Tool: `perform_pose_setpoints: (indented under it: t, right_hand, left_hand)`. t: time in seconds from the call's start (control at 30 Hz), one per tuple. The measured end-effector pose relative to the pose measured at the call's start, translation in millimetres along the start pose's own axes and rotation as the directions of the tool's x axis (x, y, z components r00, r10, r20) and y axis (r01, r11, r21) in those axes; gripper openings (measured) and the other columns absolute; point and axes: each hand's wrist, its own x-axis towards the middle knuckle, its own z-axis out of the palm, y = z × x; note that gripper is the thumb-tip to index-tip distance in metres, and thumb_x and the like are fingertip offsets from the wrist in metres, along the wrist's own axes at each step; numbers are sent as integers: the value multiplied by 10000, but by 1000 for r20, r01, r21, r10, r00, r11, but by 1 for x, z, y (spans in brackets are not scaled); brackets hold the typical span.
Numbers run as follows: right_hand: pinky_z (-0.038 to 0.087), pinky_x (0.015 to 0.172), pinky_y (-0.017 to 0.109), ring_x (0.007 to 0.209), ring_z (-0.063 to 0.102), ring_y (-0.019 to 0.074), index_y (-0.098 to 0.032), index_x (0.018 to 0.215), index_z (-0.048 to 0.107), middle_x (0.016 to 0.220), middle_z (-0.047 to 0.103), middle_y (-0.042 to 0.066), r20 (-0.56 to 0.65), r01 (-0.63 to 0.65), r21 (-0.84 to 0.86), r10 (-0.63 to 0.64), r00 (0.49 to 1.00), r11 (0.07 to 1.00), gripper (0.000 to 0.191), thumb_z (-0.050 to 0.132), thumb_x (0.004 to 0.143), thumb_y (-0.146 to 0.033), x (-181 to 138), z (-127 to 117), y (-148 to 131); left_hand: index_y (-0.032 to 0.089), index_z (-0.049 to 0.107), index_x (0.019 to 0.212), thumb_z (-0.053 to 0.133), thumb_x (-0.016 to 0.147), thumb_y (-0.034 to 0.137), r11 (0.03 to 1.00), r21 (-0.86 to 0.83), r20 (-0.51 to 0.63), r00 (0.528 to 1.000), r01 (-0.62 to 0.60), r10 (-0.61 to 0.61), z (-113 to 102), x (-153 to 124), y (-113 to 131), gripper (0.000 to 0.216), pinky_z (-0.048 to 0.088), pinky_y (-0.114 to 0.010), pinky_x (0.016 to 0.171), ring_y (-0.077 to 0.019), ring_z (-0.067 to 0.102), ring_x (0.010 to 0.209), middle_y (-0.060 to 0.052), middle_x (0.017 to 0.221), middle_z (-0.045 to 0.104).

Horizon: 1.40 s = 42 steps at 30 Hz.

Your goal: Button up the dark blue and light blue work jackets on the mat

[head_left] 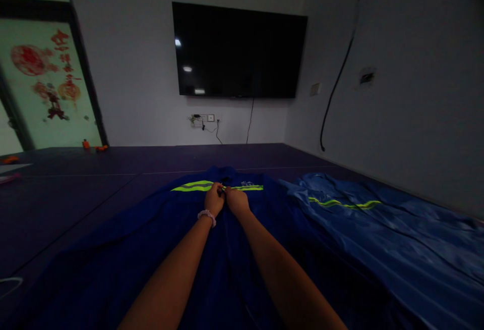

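Observation:
A dark blue work jacket (pixel 196 239) with a yellow-green reflective stripe across the chest lies spread out before me, its collar at the far end. My left hand (pixel 214 200), with a pale scrunchie (pixel 207 216) round the wrist, is closed in a pinch on the jacket's front opening at chest height. Right beside it, my right hand (pixel 237 200) is closed on the same front edge. The fingertips of both hands meet near the stripe. Whether a button or zipper sits between them is too small and dark to tell.
A lighter blue garment (pixel 340 219) with a similar stripe lies to the right on the purple floor (pixel 124 163). Small orange toys (pixel 101 148) stand by the door at left. A television (pixel 242 52) hangs on the wall, and a black cable (pixel 336 88) dangles at right.

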Motion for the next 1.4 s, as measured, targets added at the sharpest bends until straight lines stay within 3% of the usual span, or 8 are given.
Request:
perform_pose_setpoints:
  t: [0.57,0.93,1.13,1.4]
  right_hand:
    - [460,728,299,829,641,208,-110,1060,530,913,645,189,-55,-7,0,7,998,1000,253,357,892,-186,1,3,1]
    - [463,696,310,817,644,222,-126,1014,552,906,653,168,-73,-28,34,30,997,999,292,294,918,-224,0,1,1]
    - [451,701,295,840,633,224,-131,984,587,915,654,154,-85,-52,83,59,995,995,321,340,904,-319,-8,0,-2]
    - [425,725,239,867,610,182,-153,891,661,937,654,109,-67,-85,159,97,993,984,267,410,863,-240,-31,6,-1]
  left_hand:
    - [174,568,844,544,672,56,999,37,3,1000,-1,1,-1,-2,4,209,383,-204,578,-102,525,587,27,646,554]
    - [168,580,844,564,665,41,998,49,-1,999,42,-42,-2,-2,7,220,380,-199,579,-103,526,603,25,648,550]
    - [153,566,844,513,654,1,997,35,0,997,75,-75,-4,-3,5,250,364,-190,538,-94,492,534,53,570,492]
    - [162,570,821,513,656,26,992,-16,8,992,125,-124,-3,2,1,221,375,-193,542,-91,499,501,61,539,499]
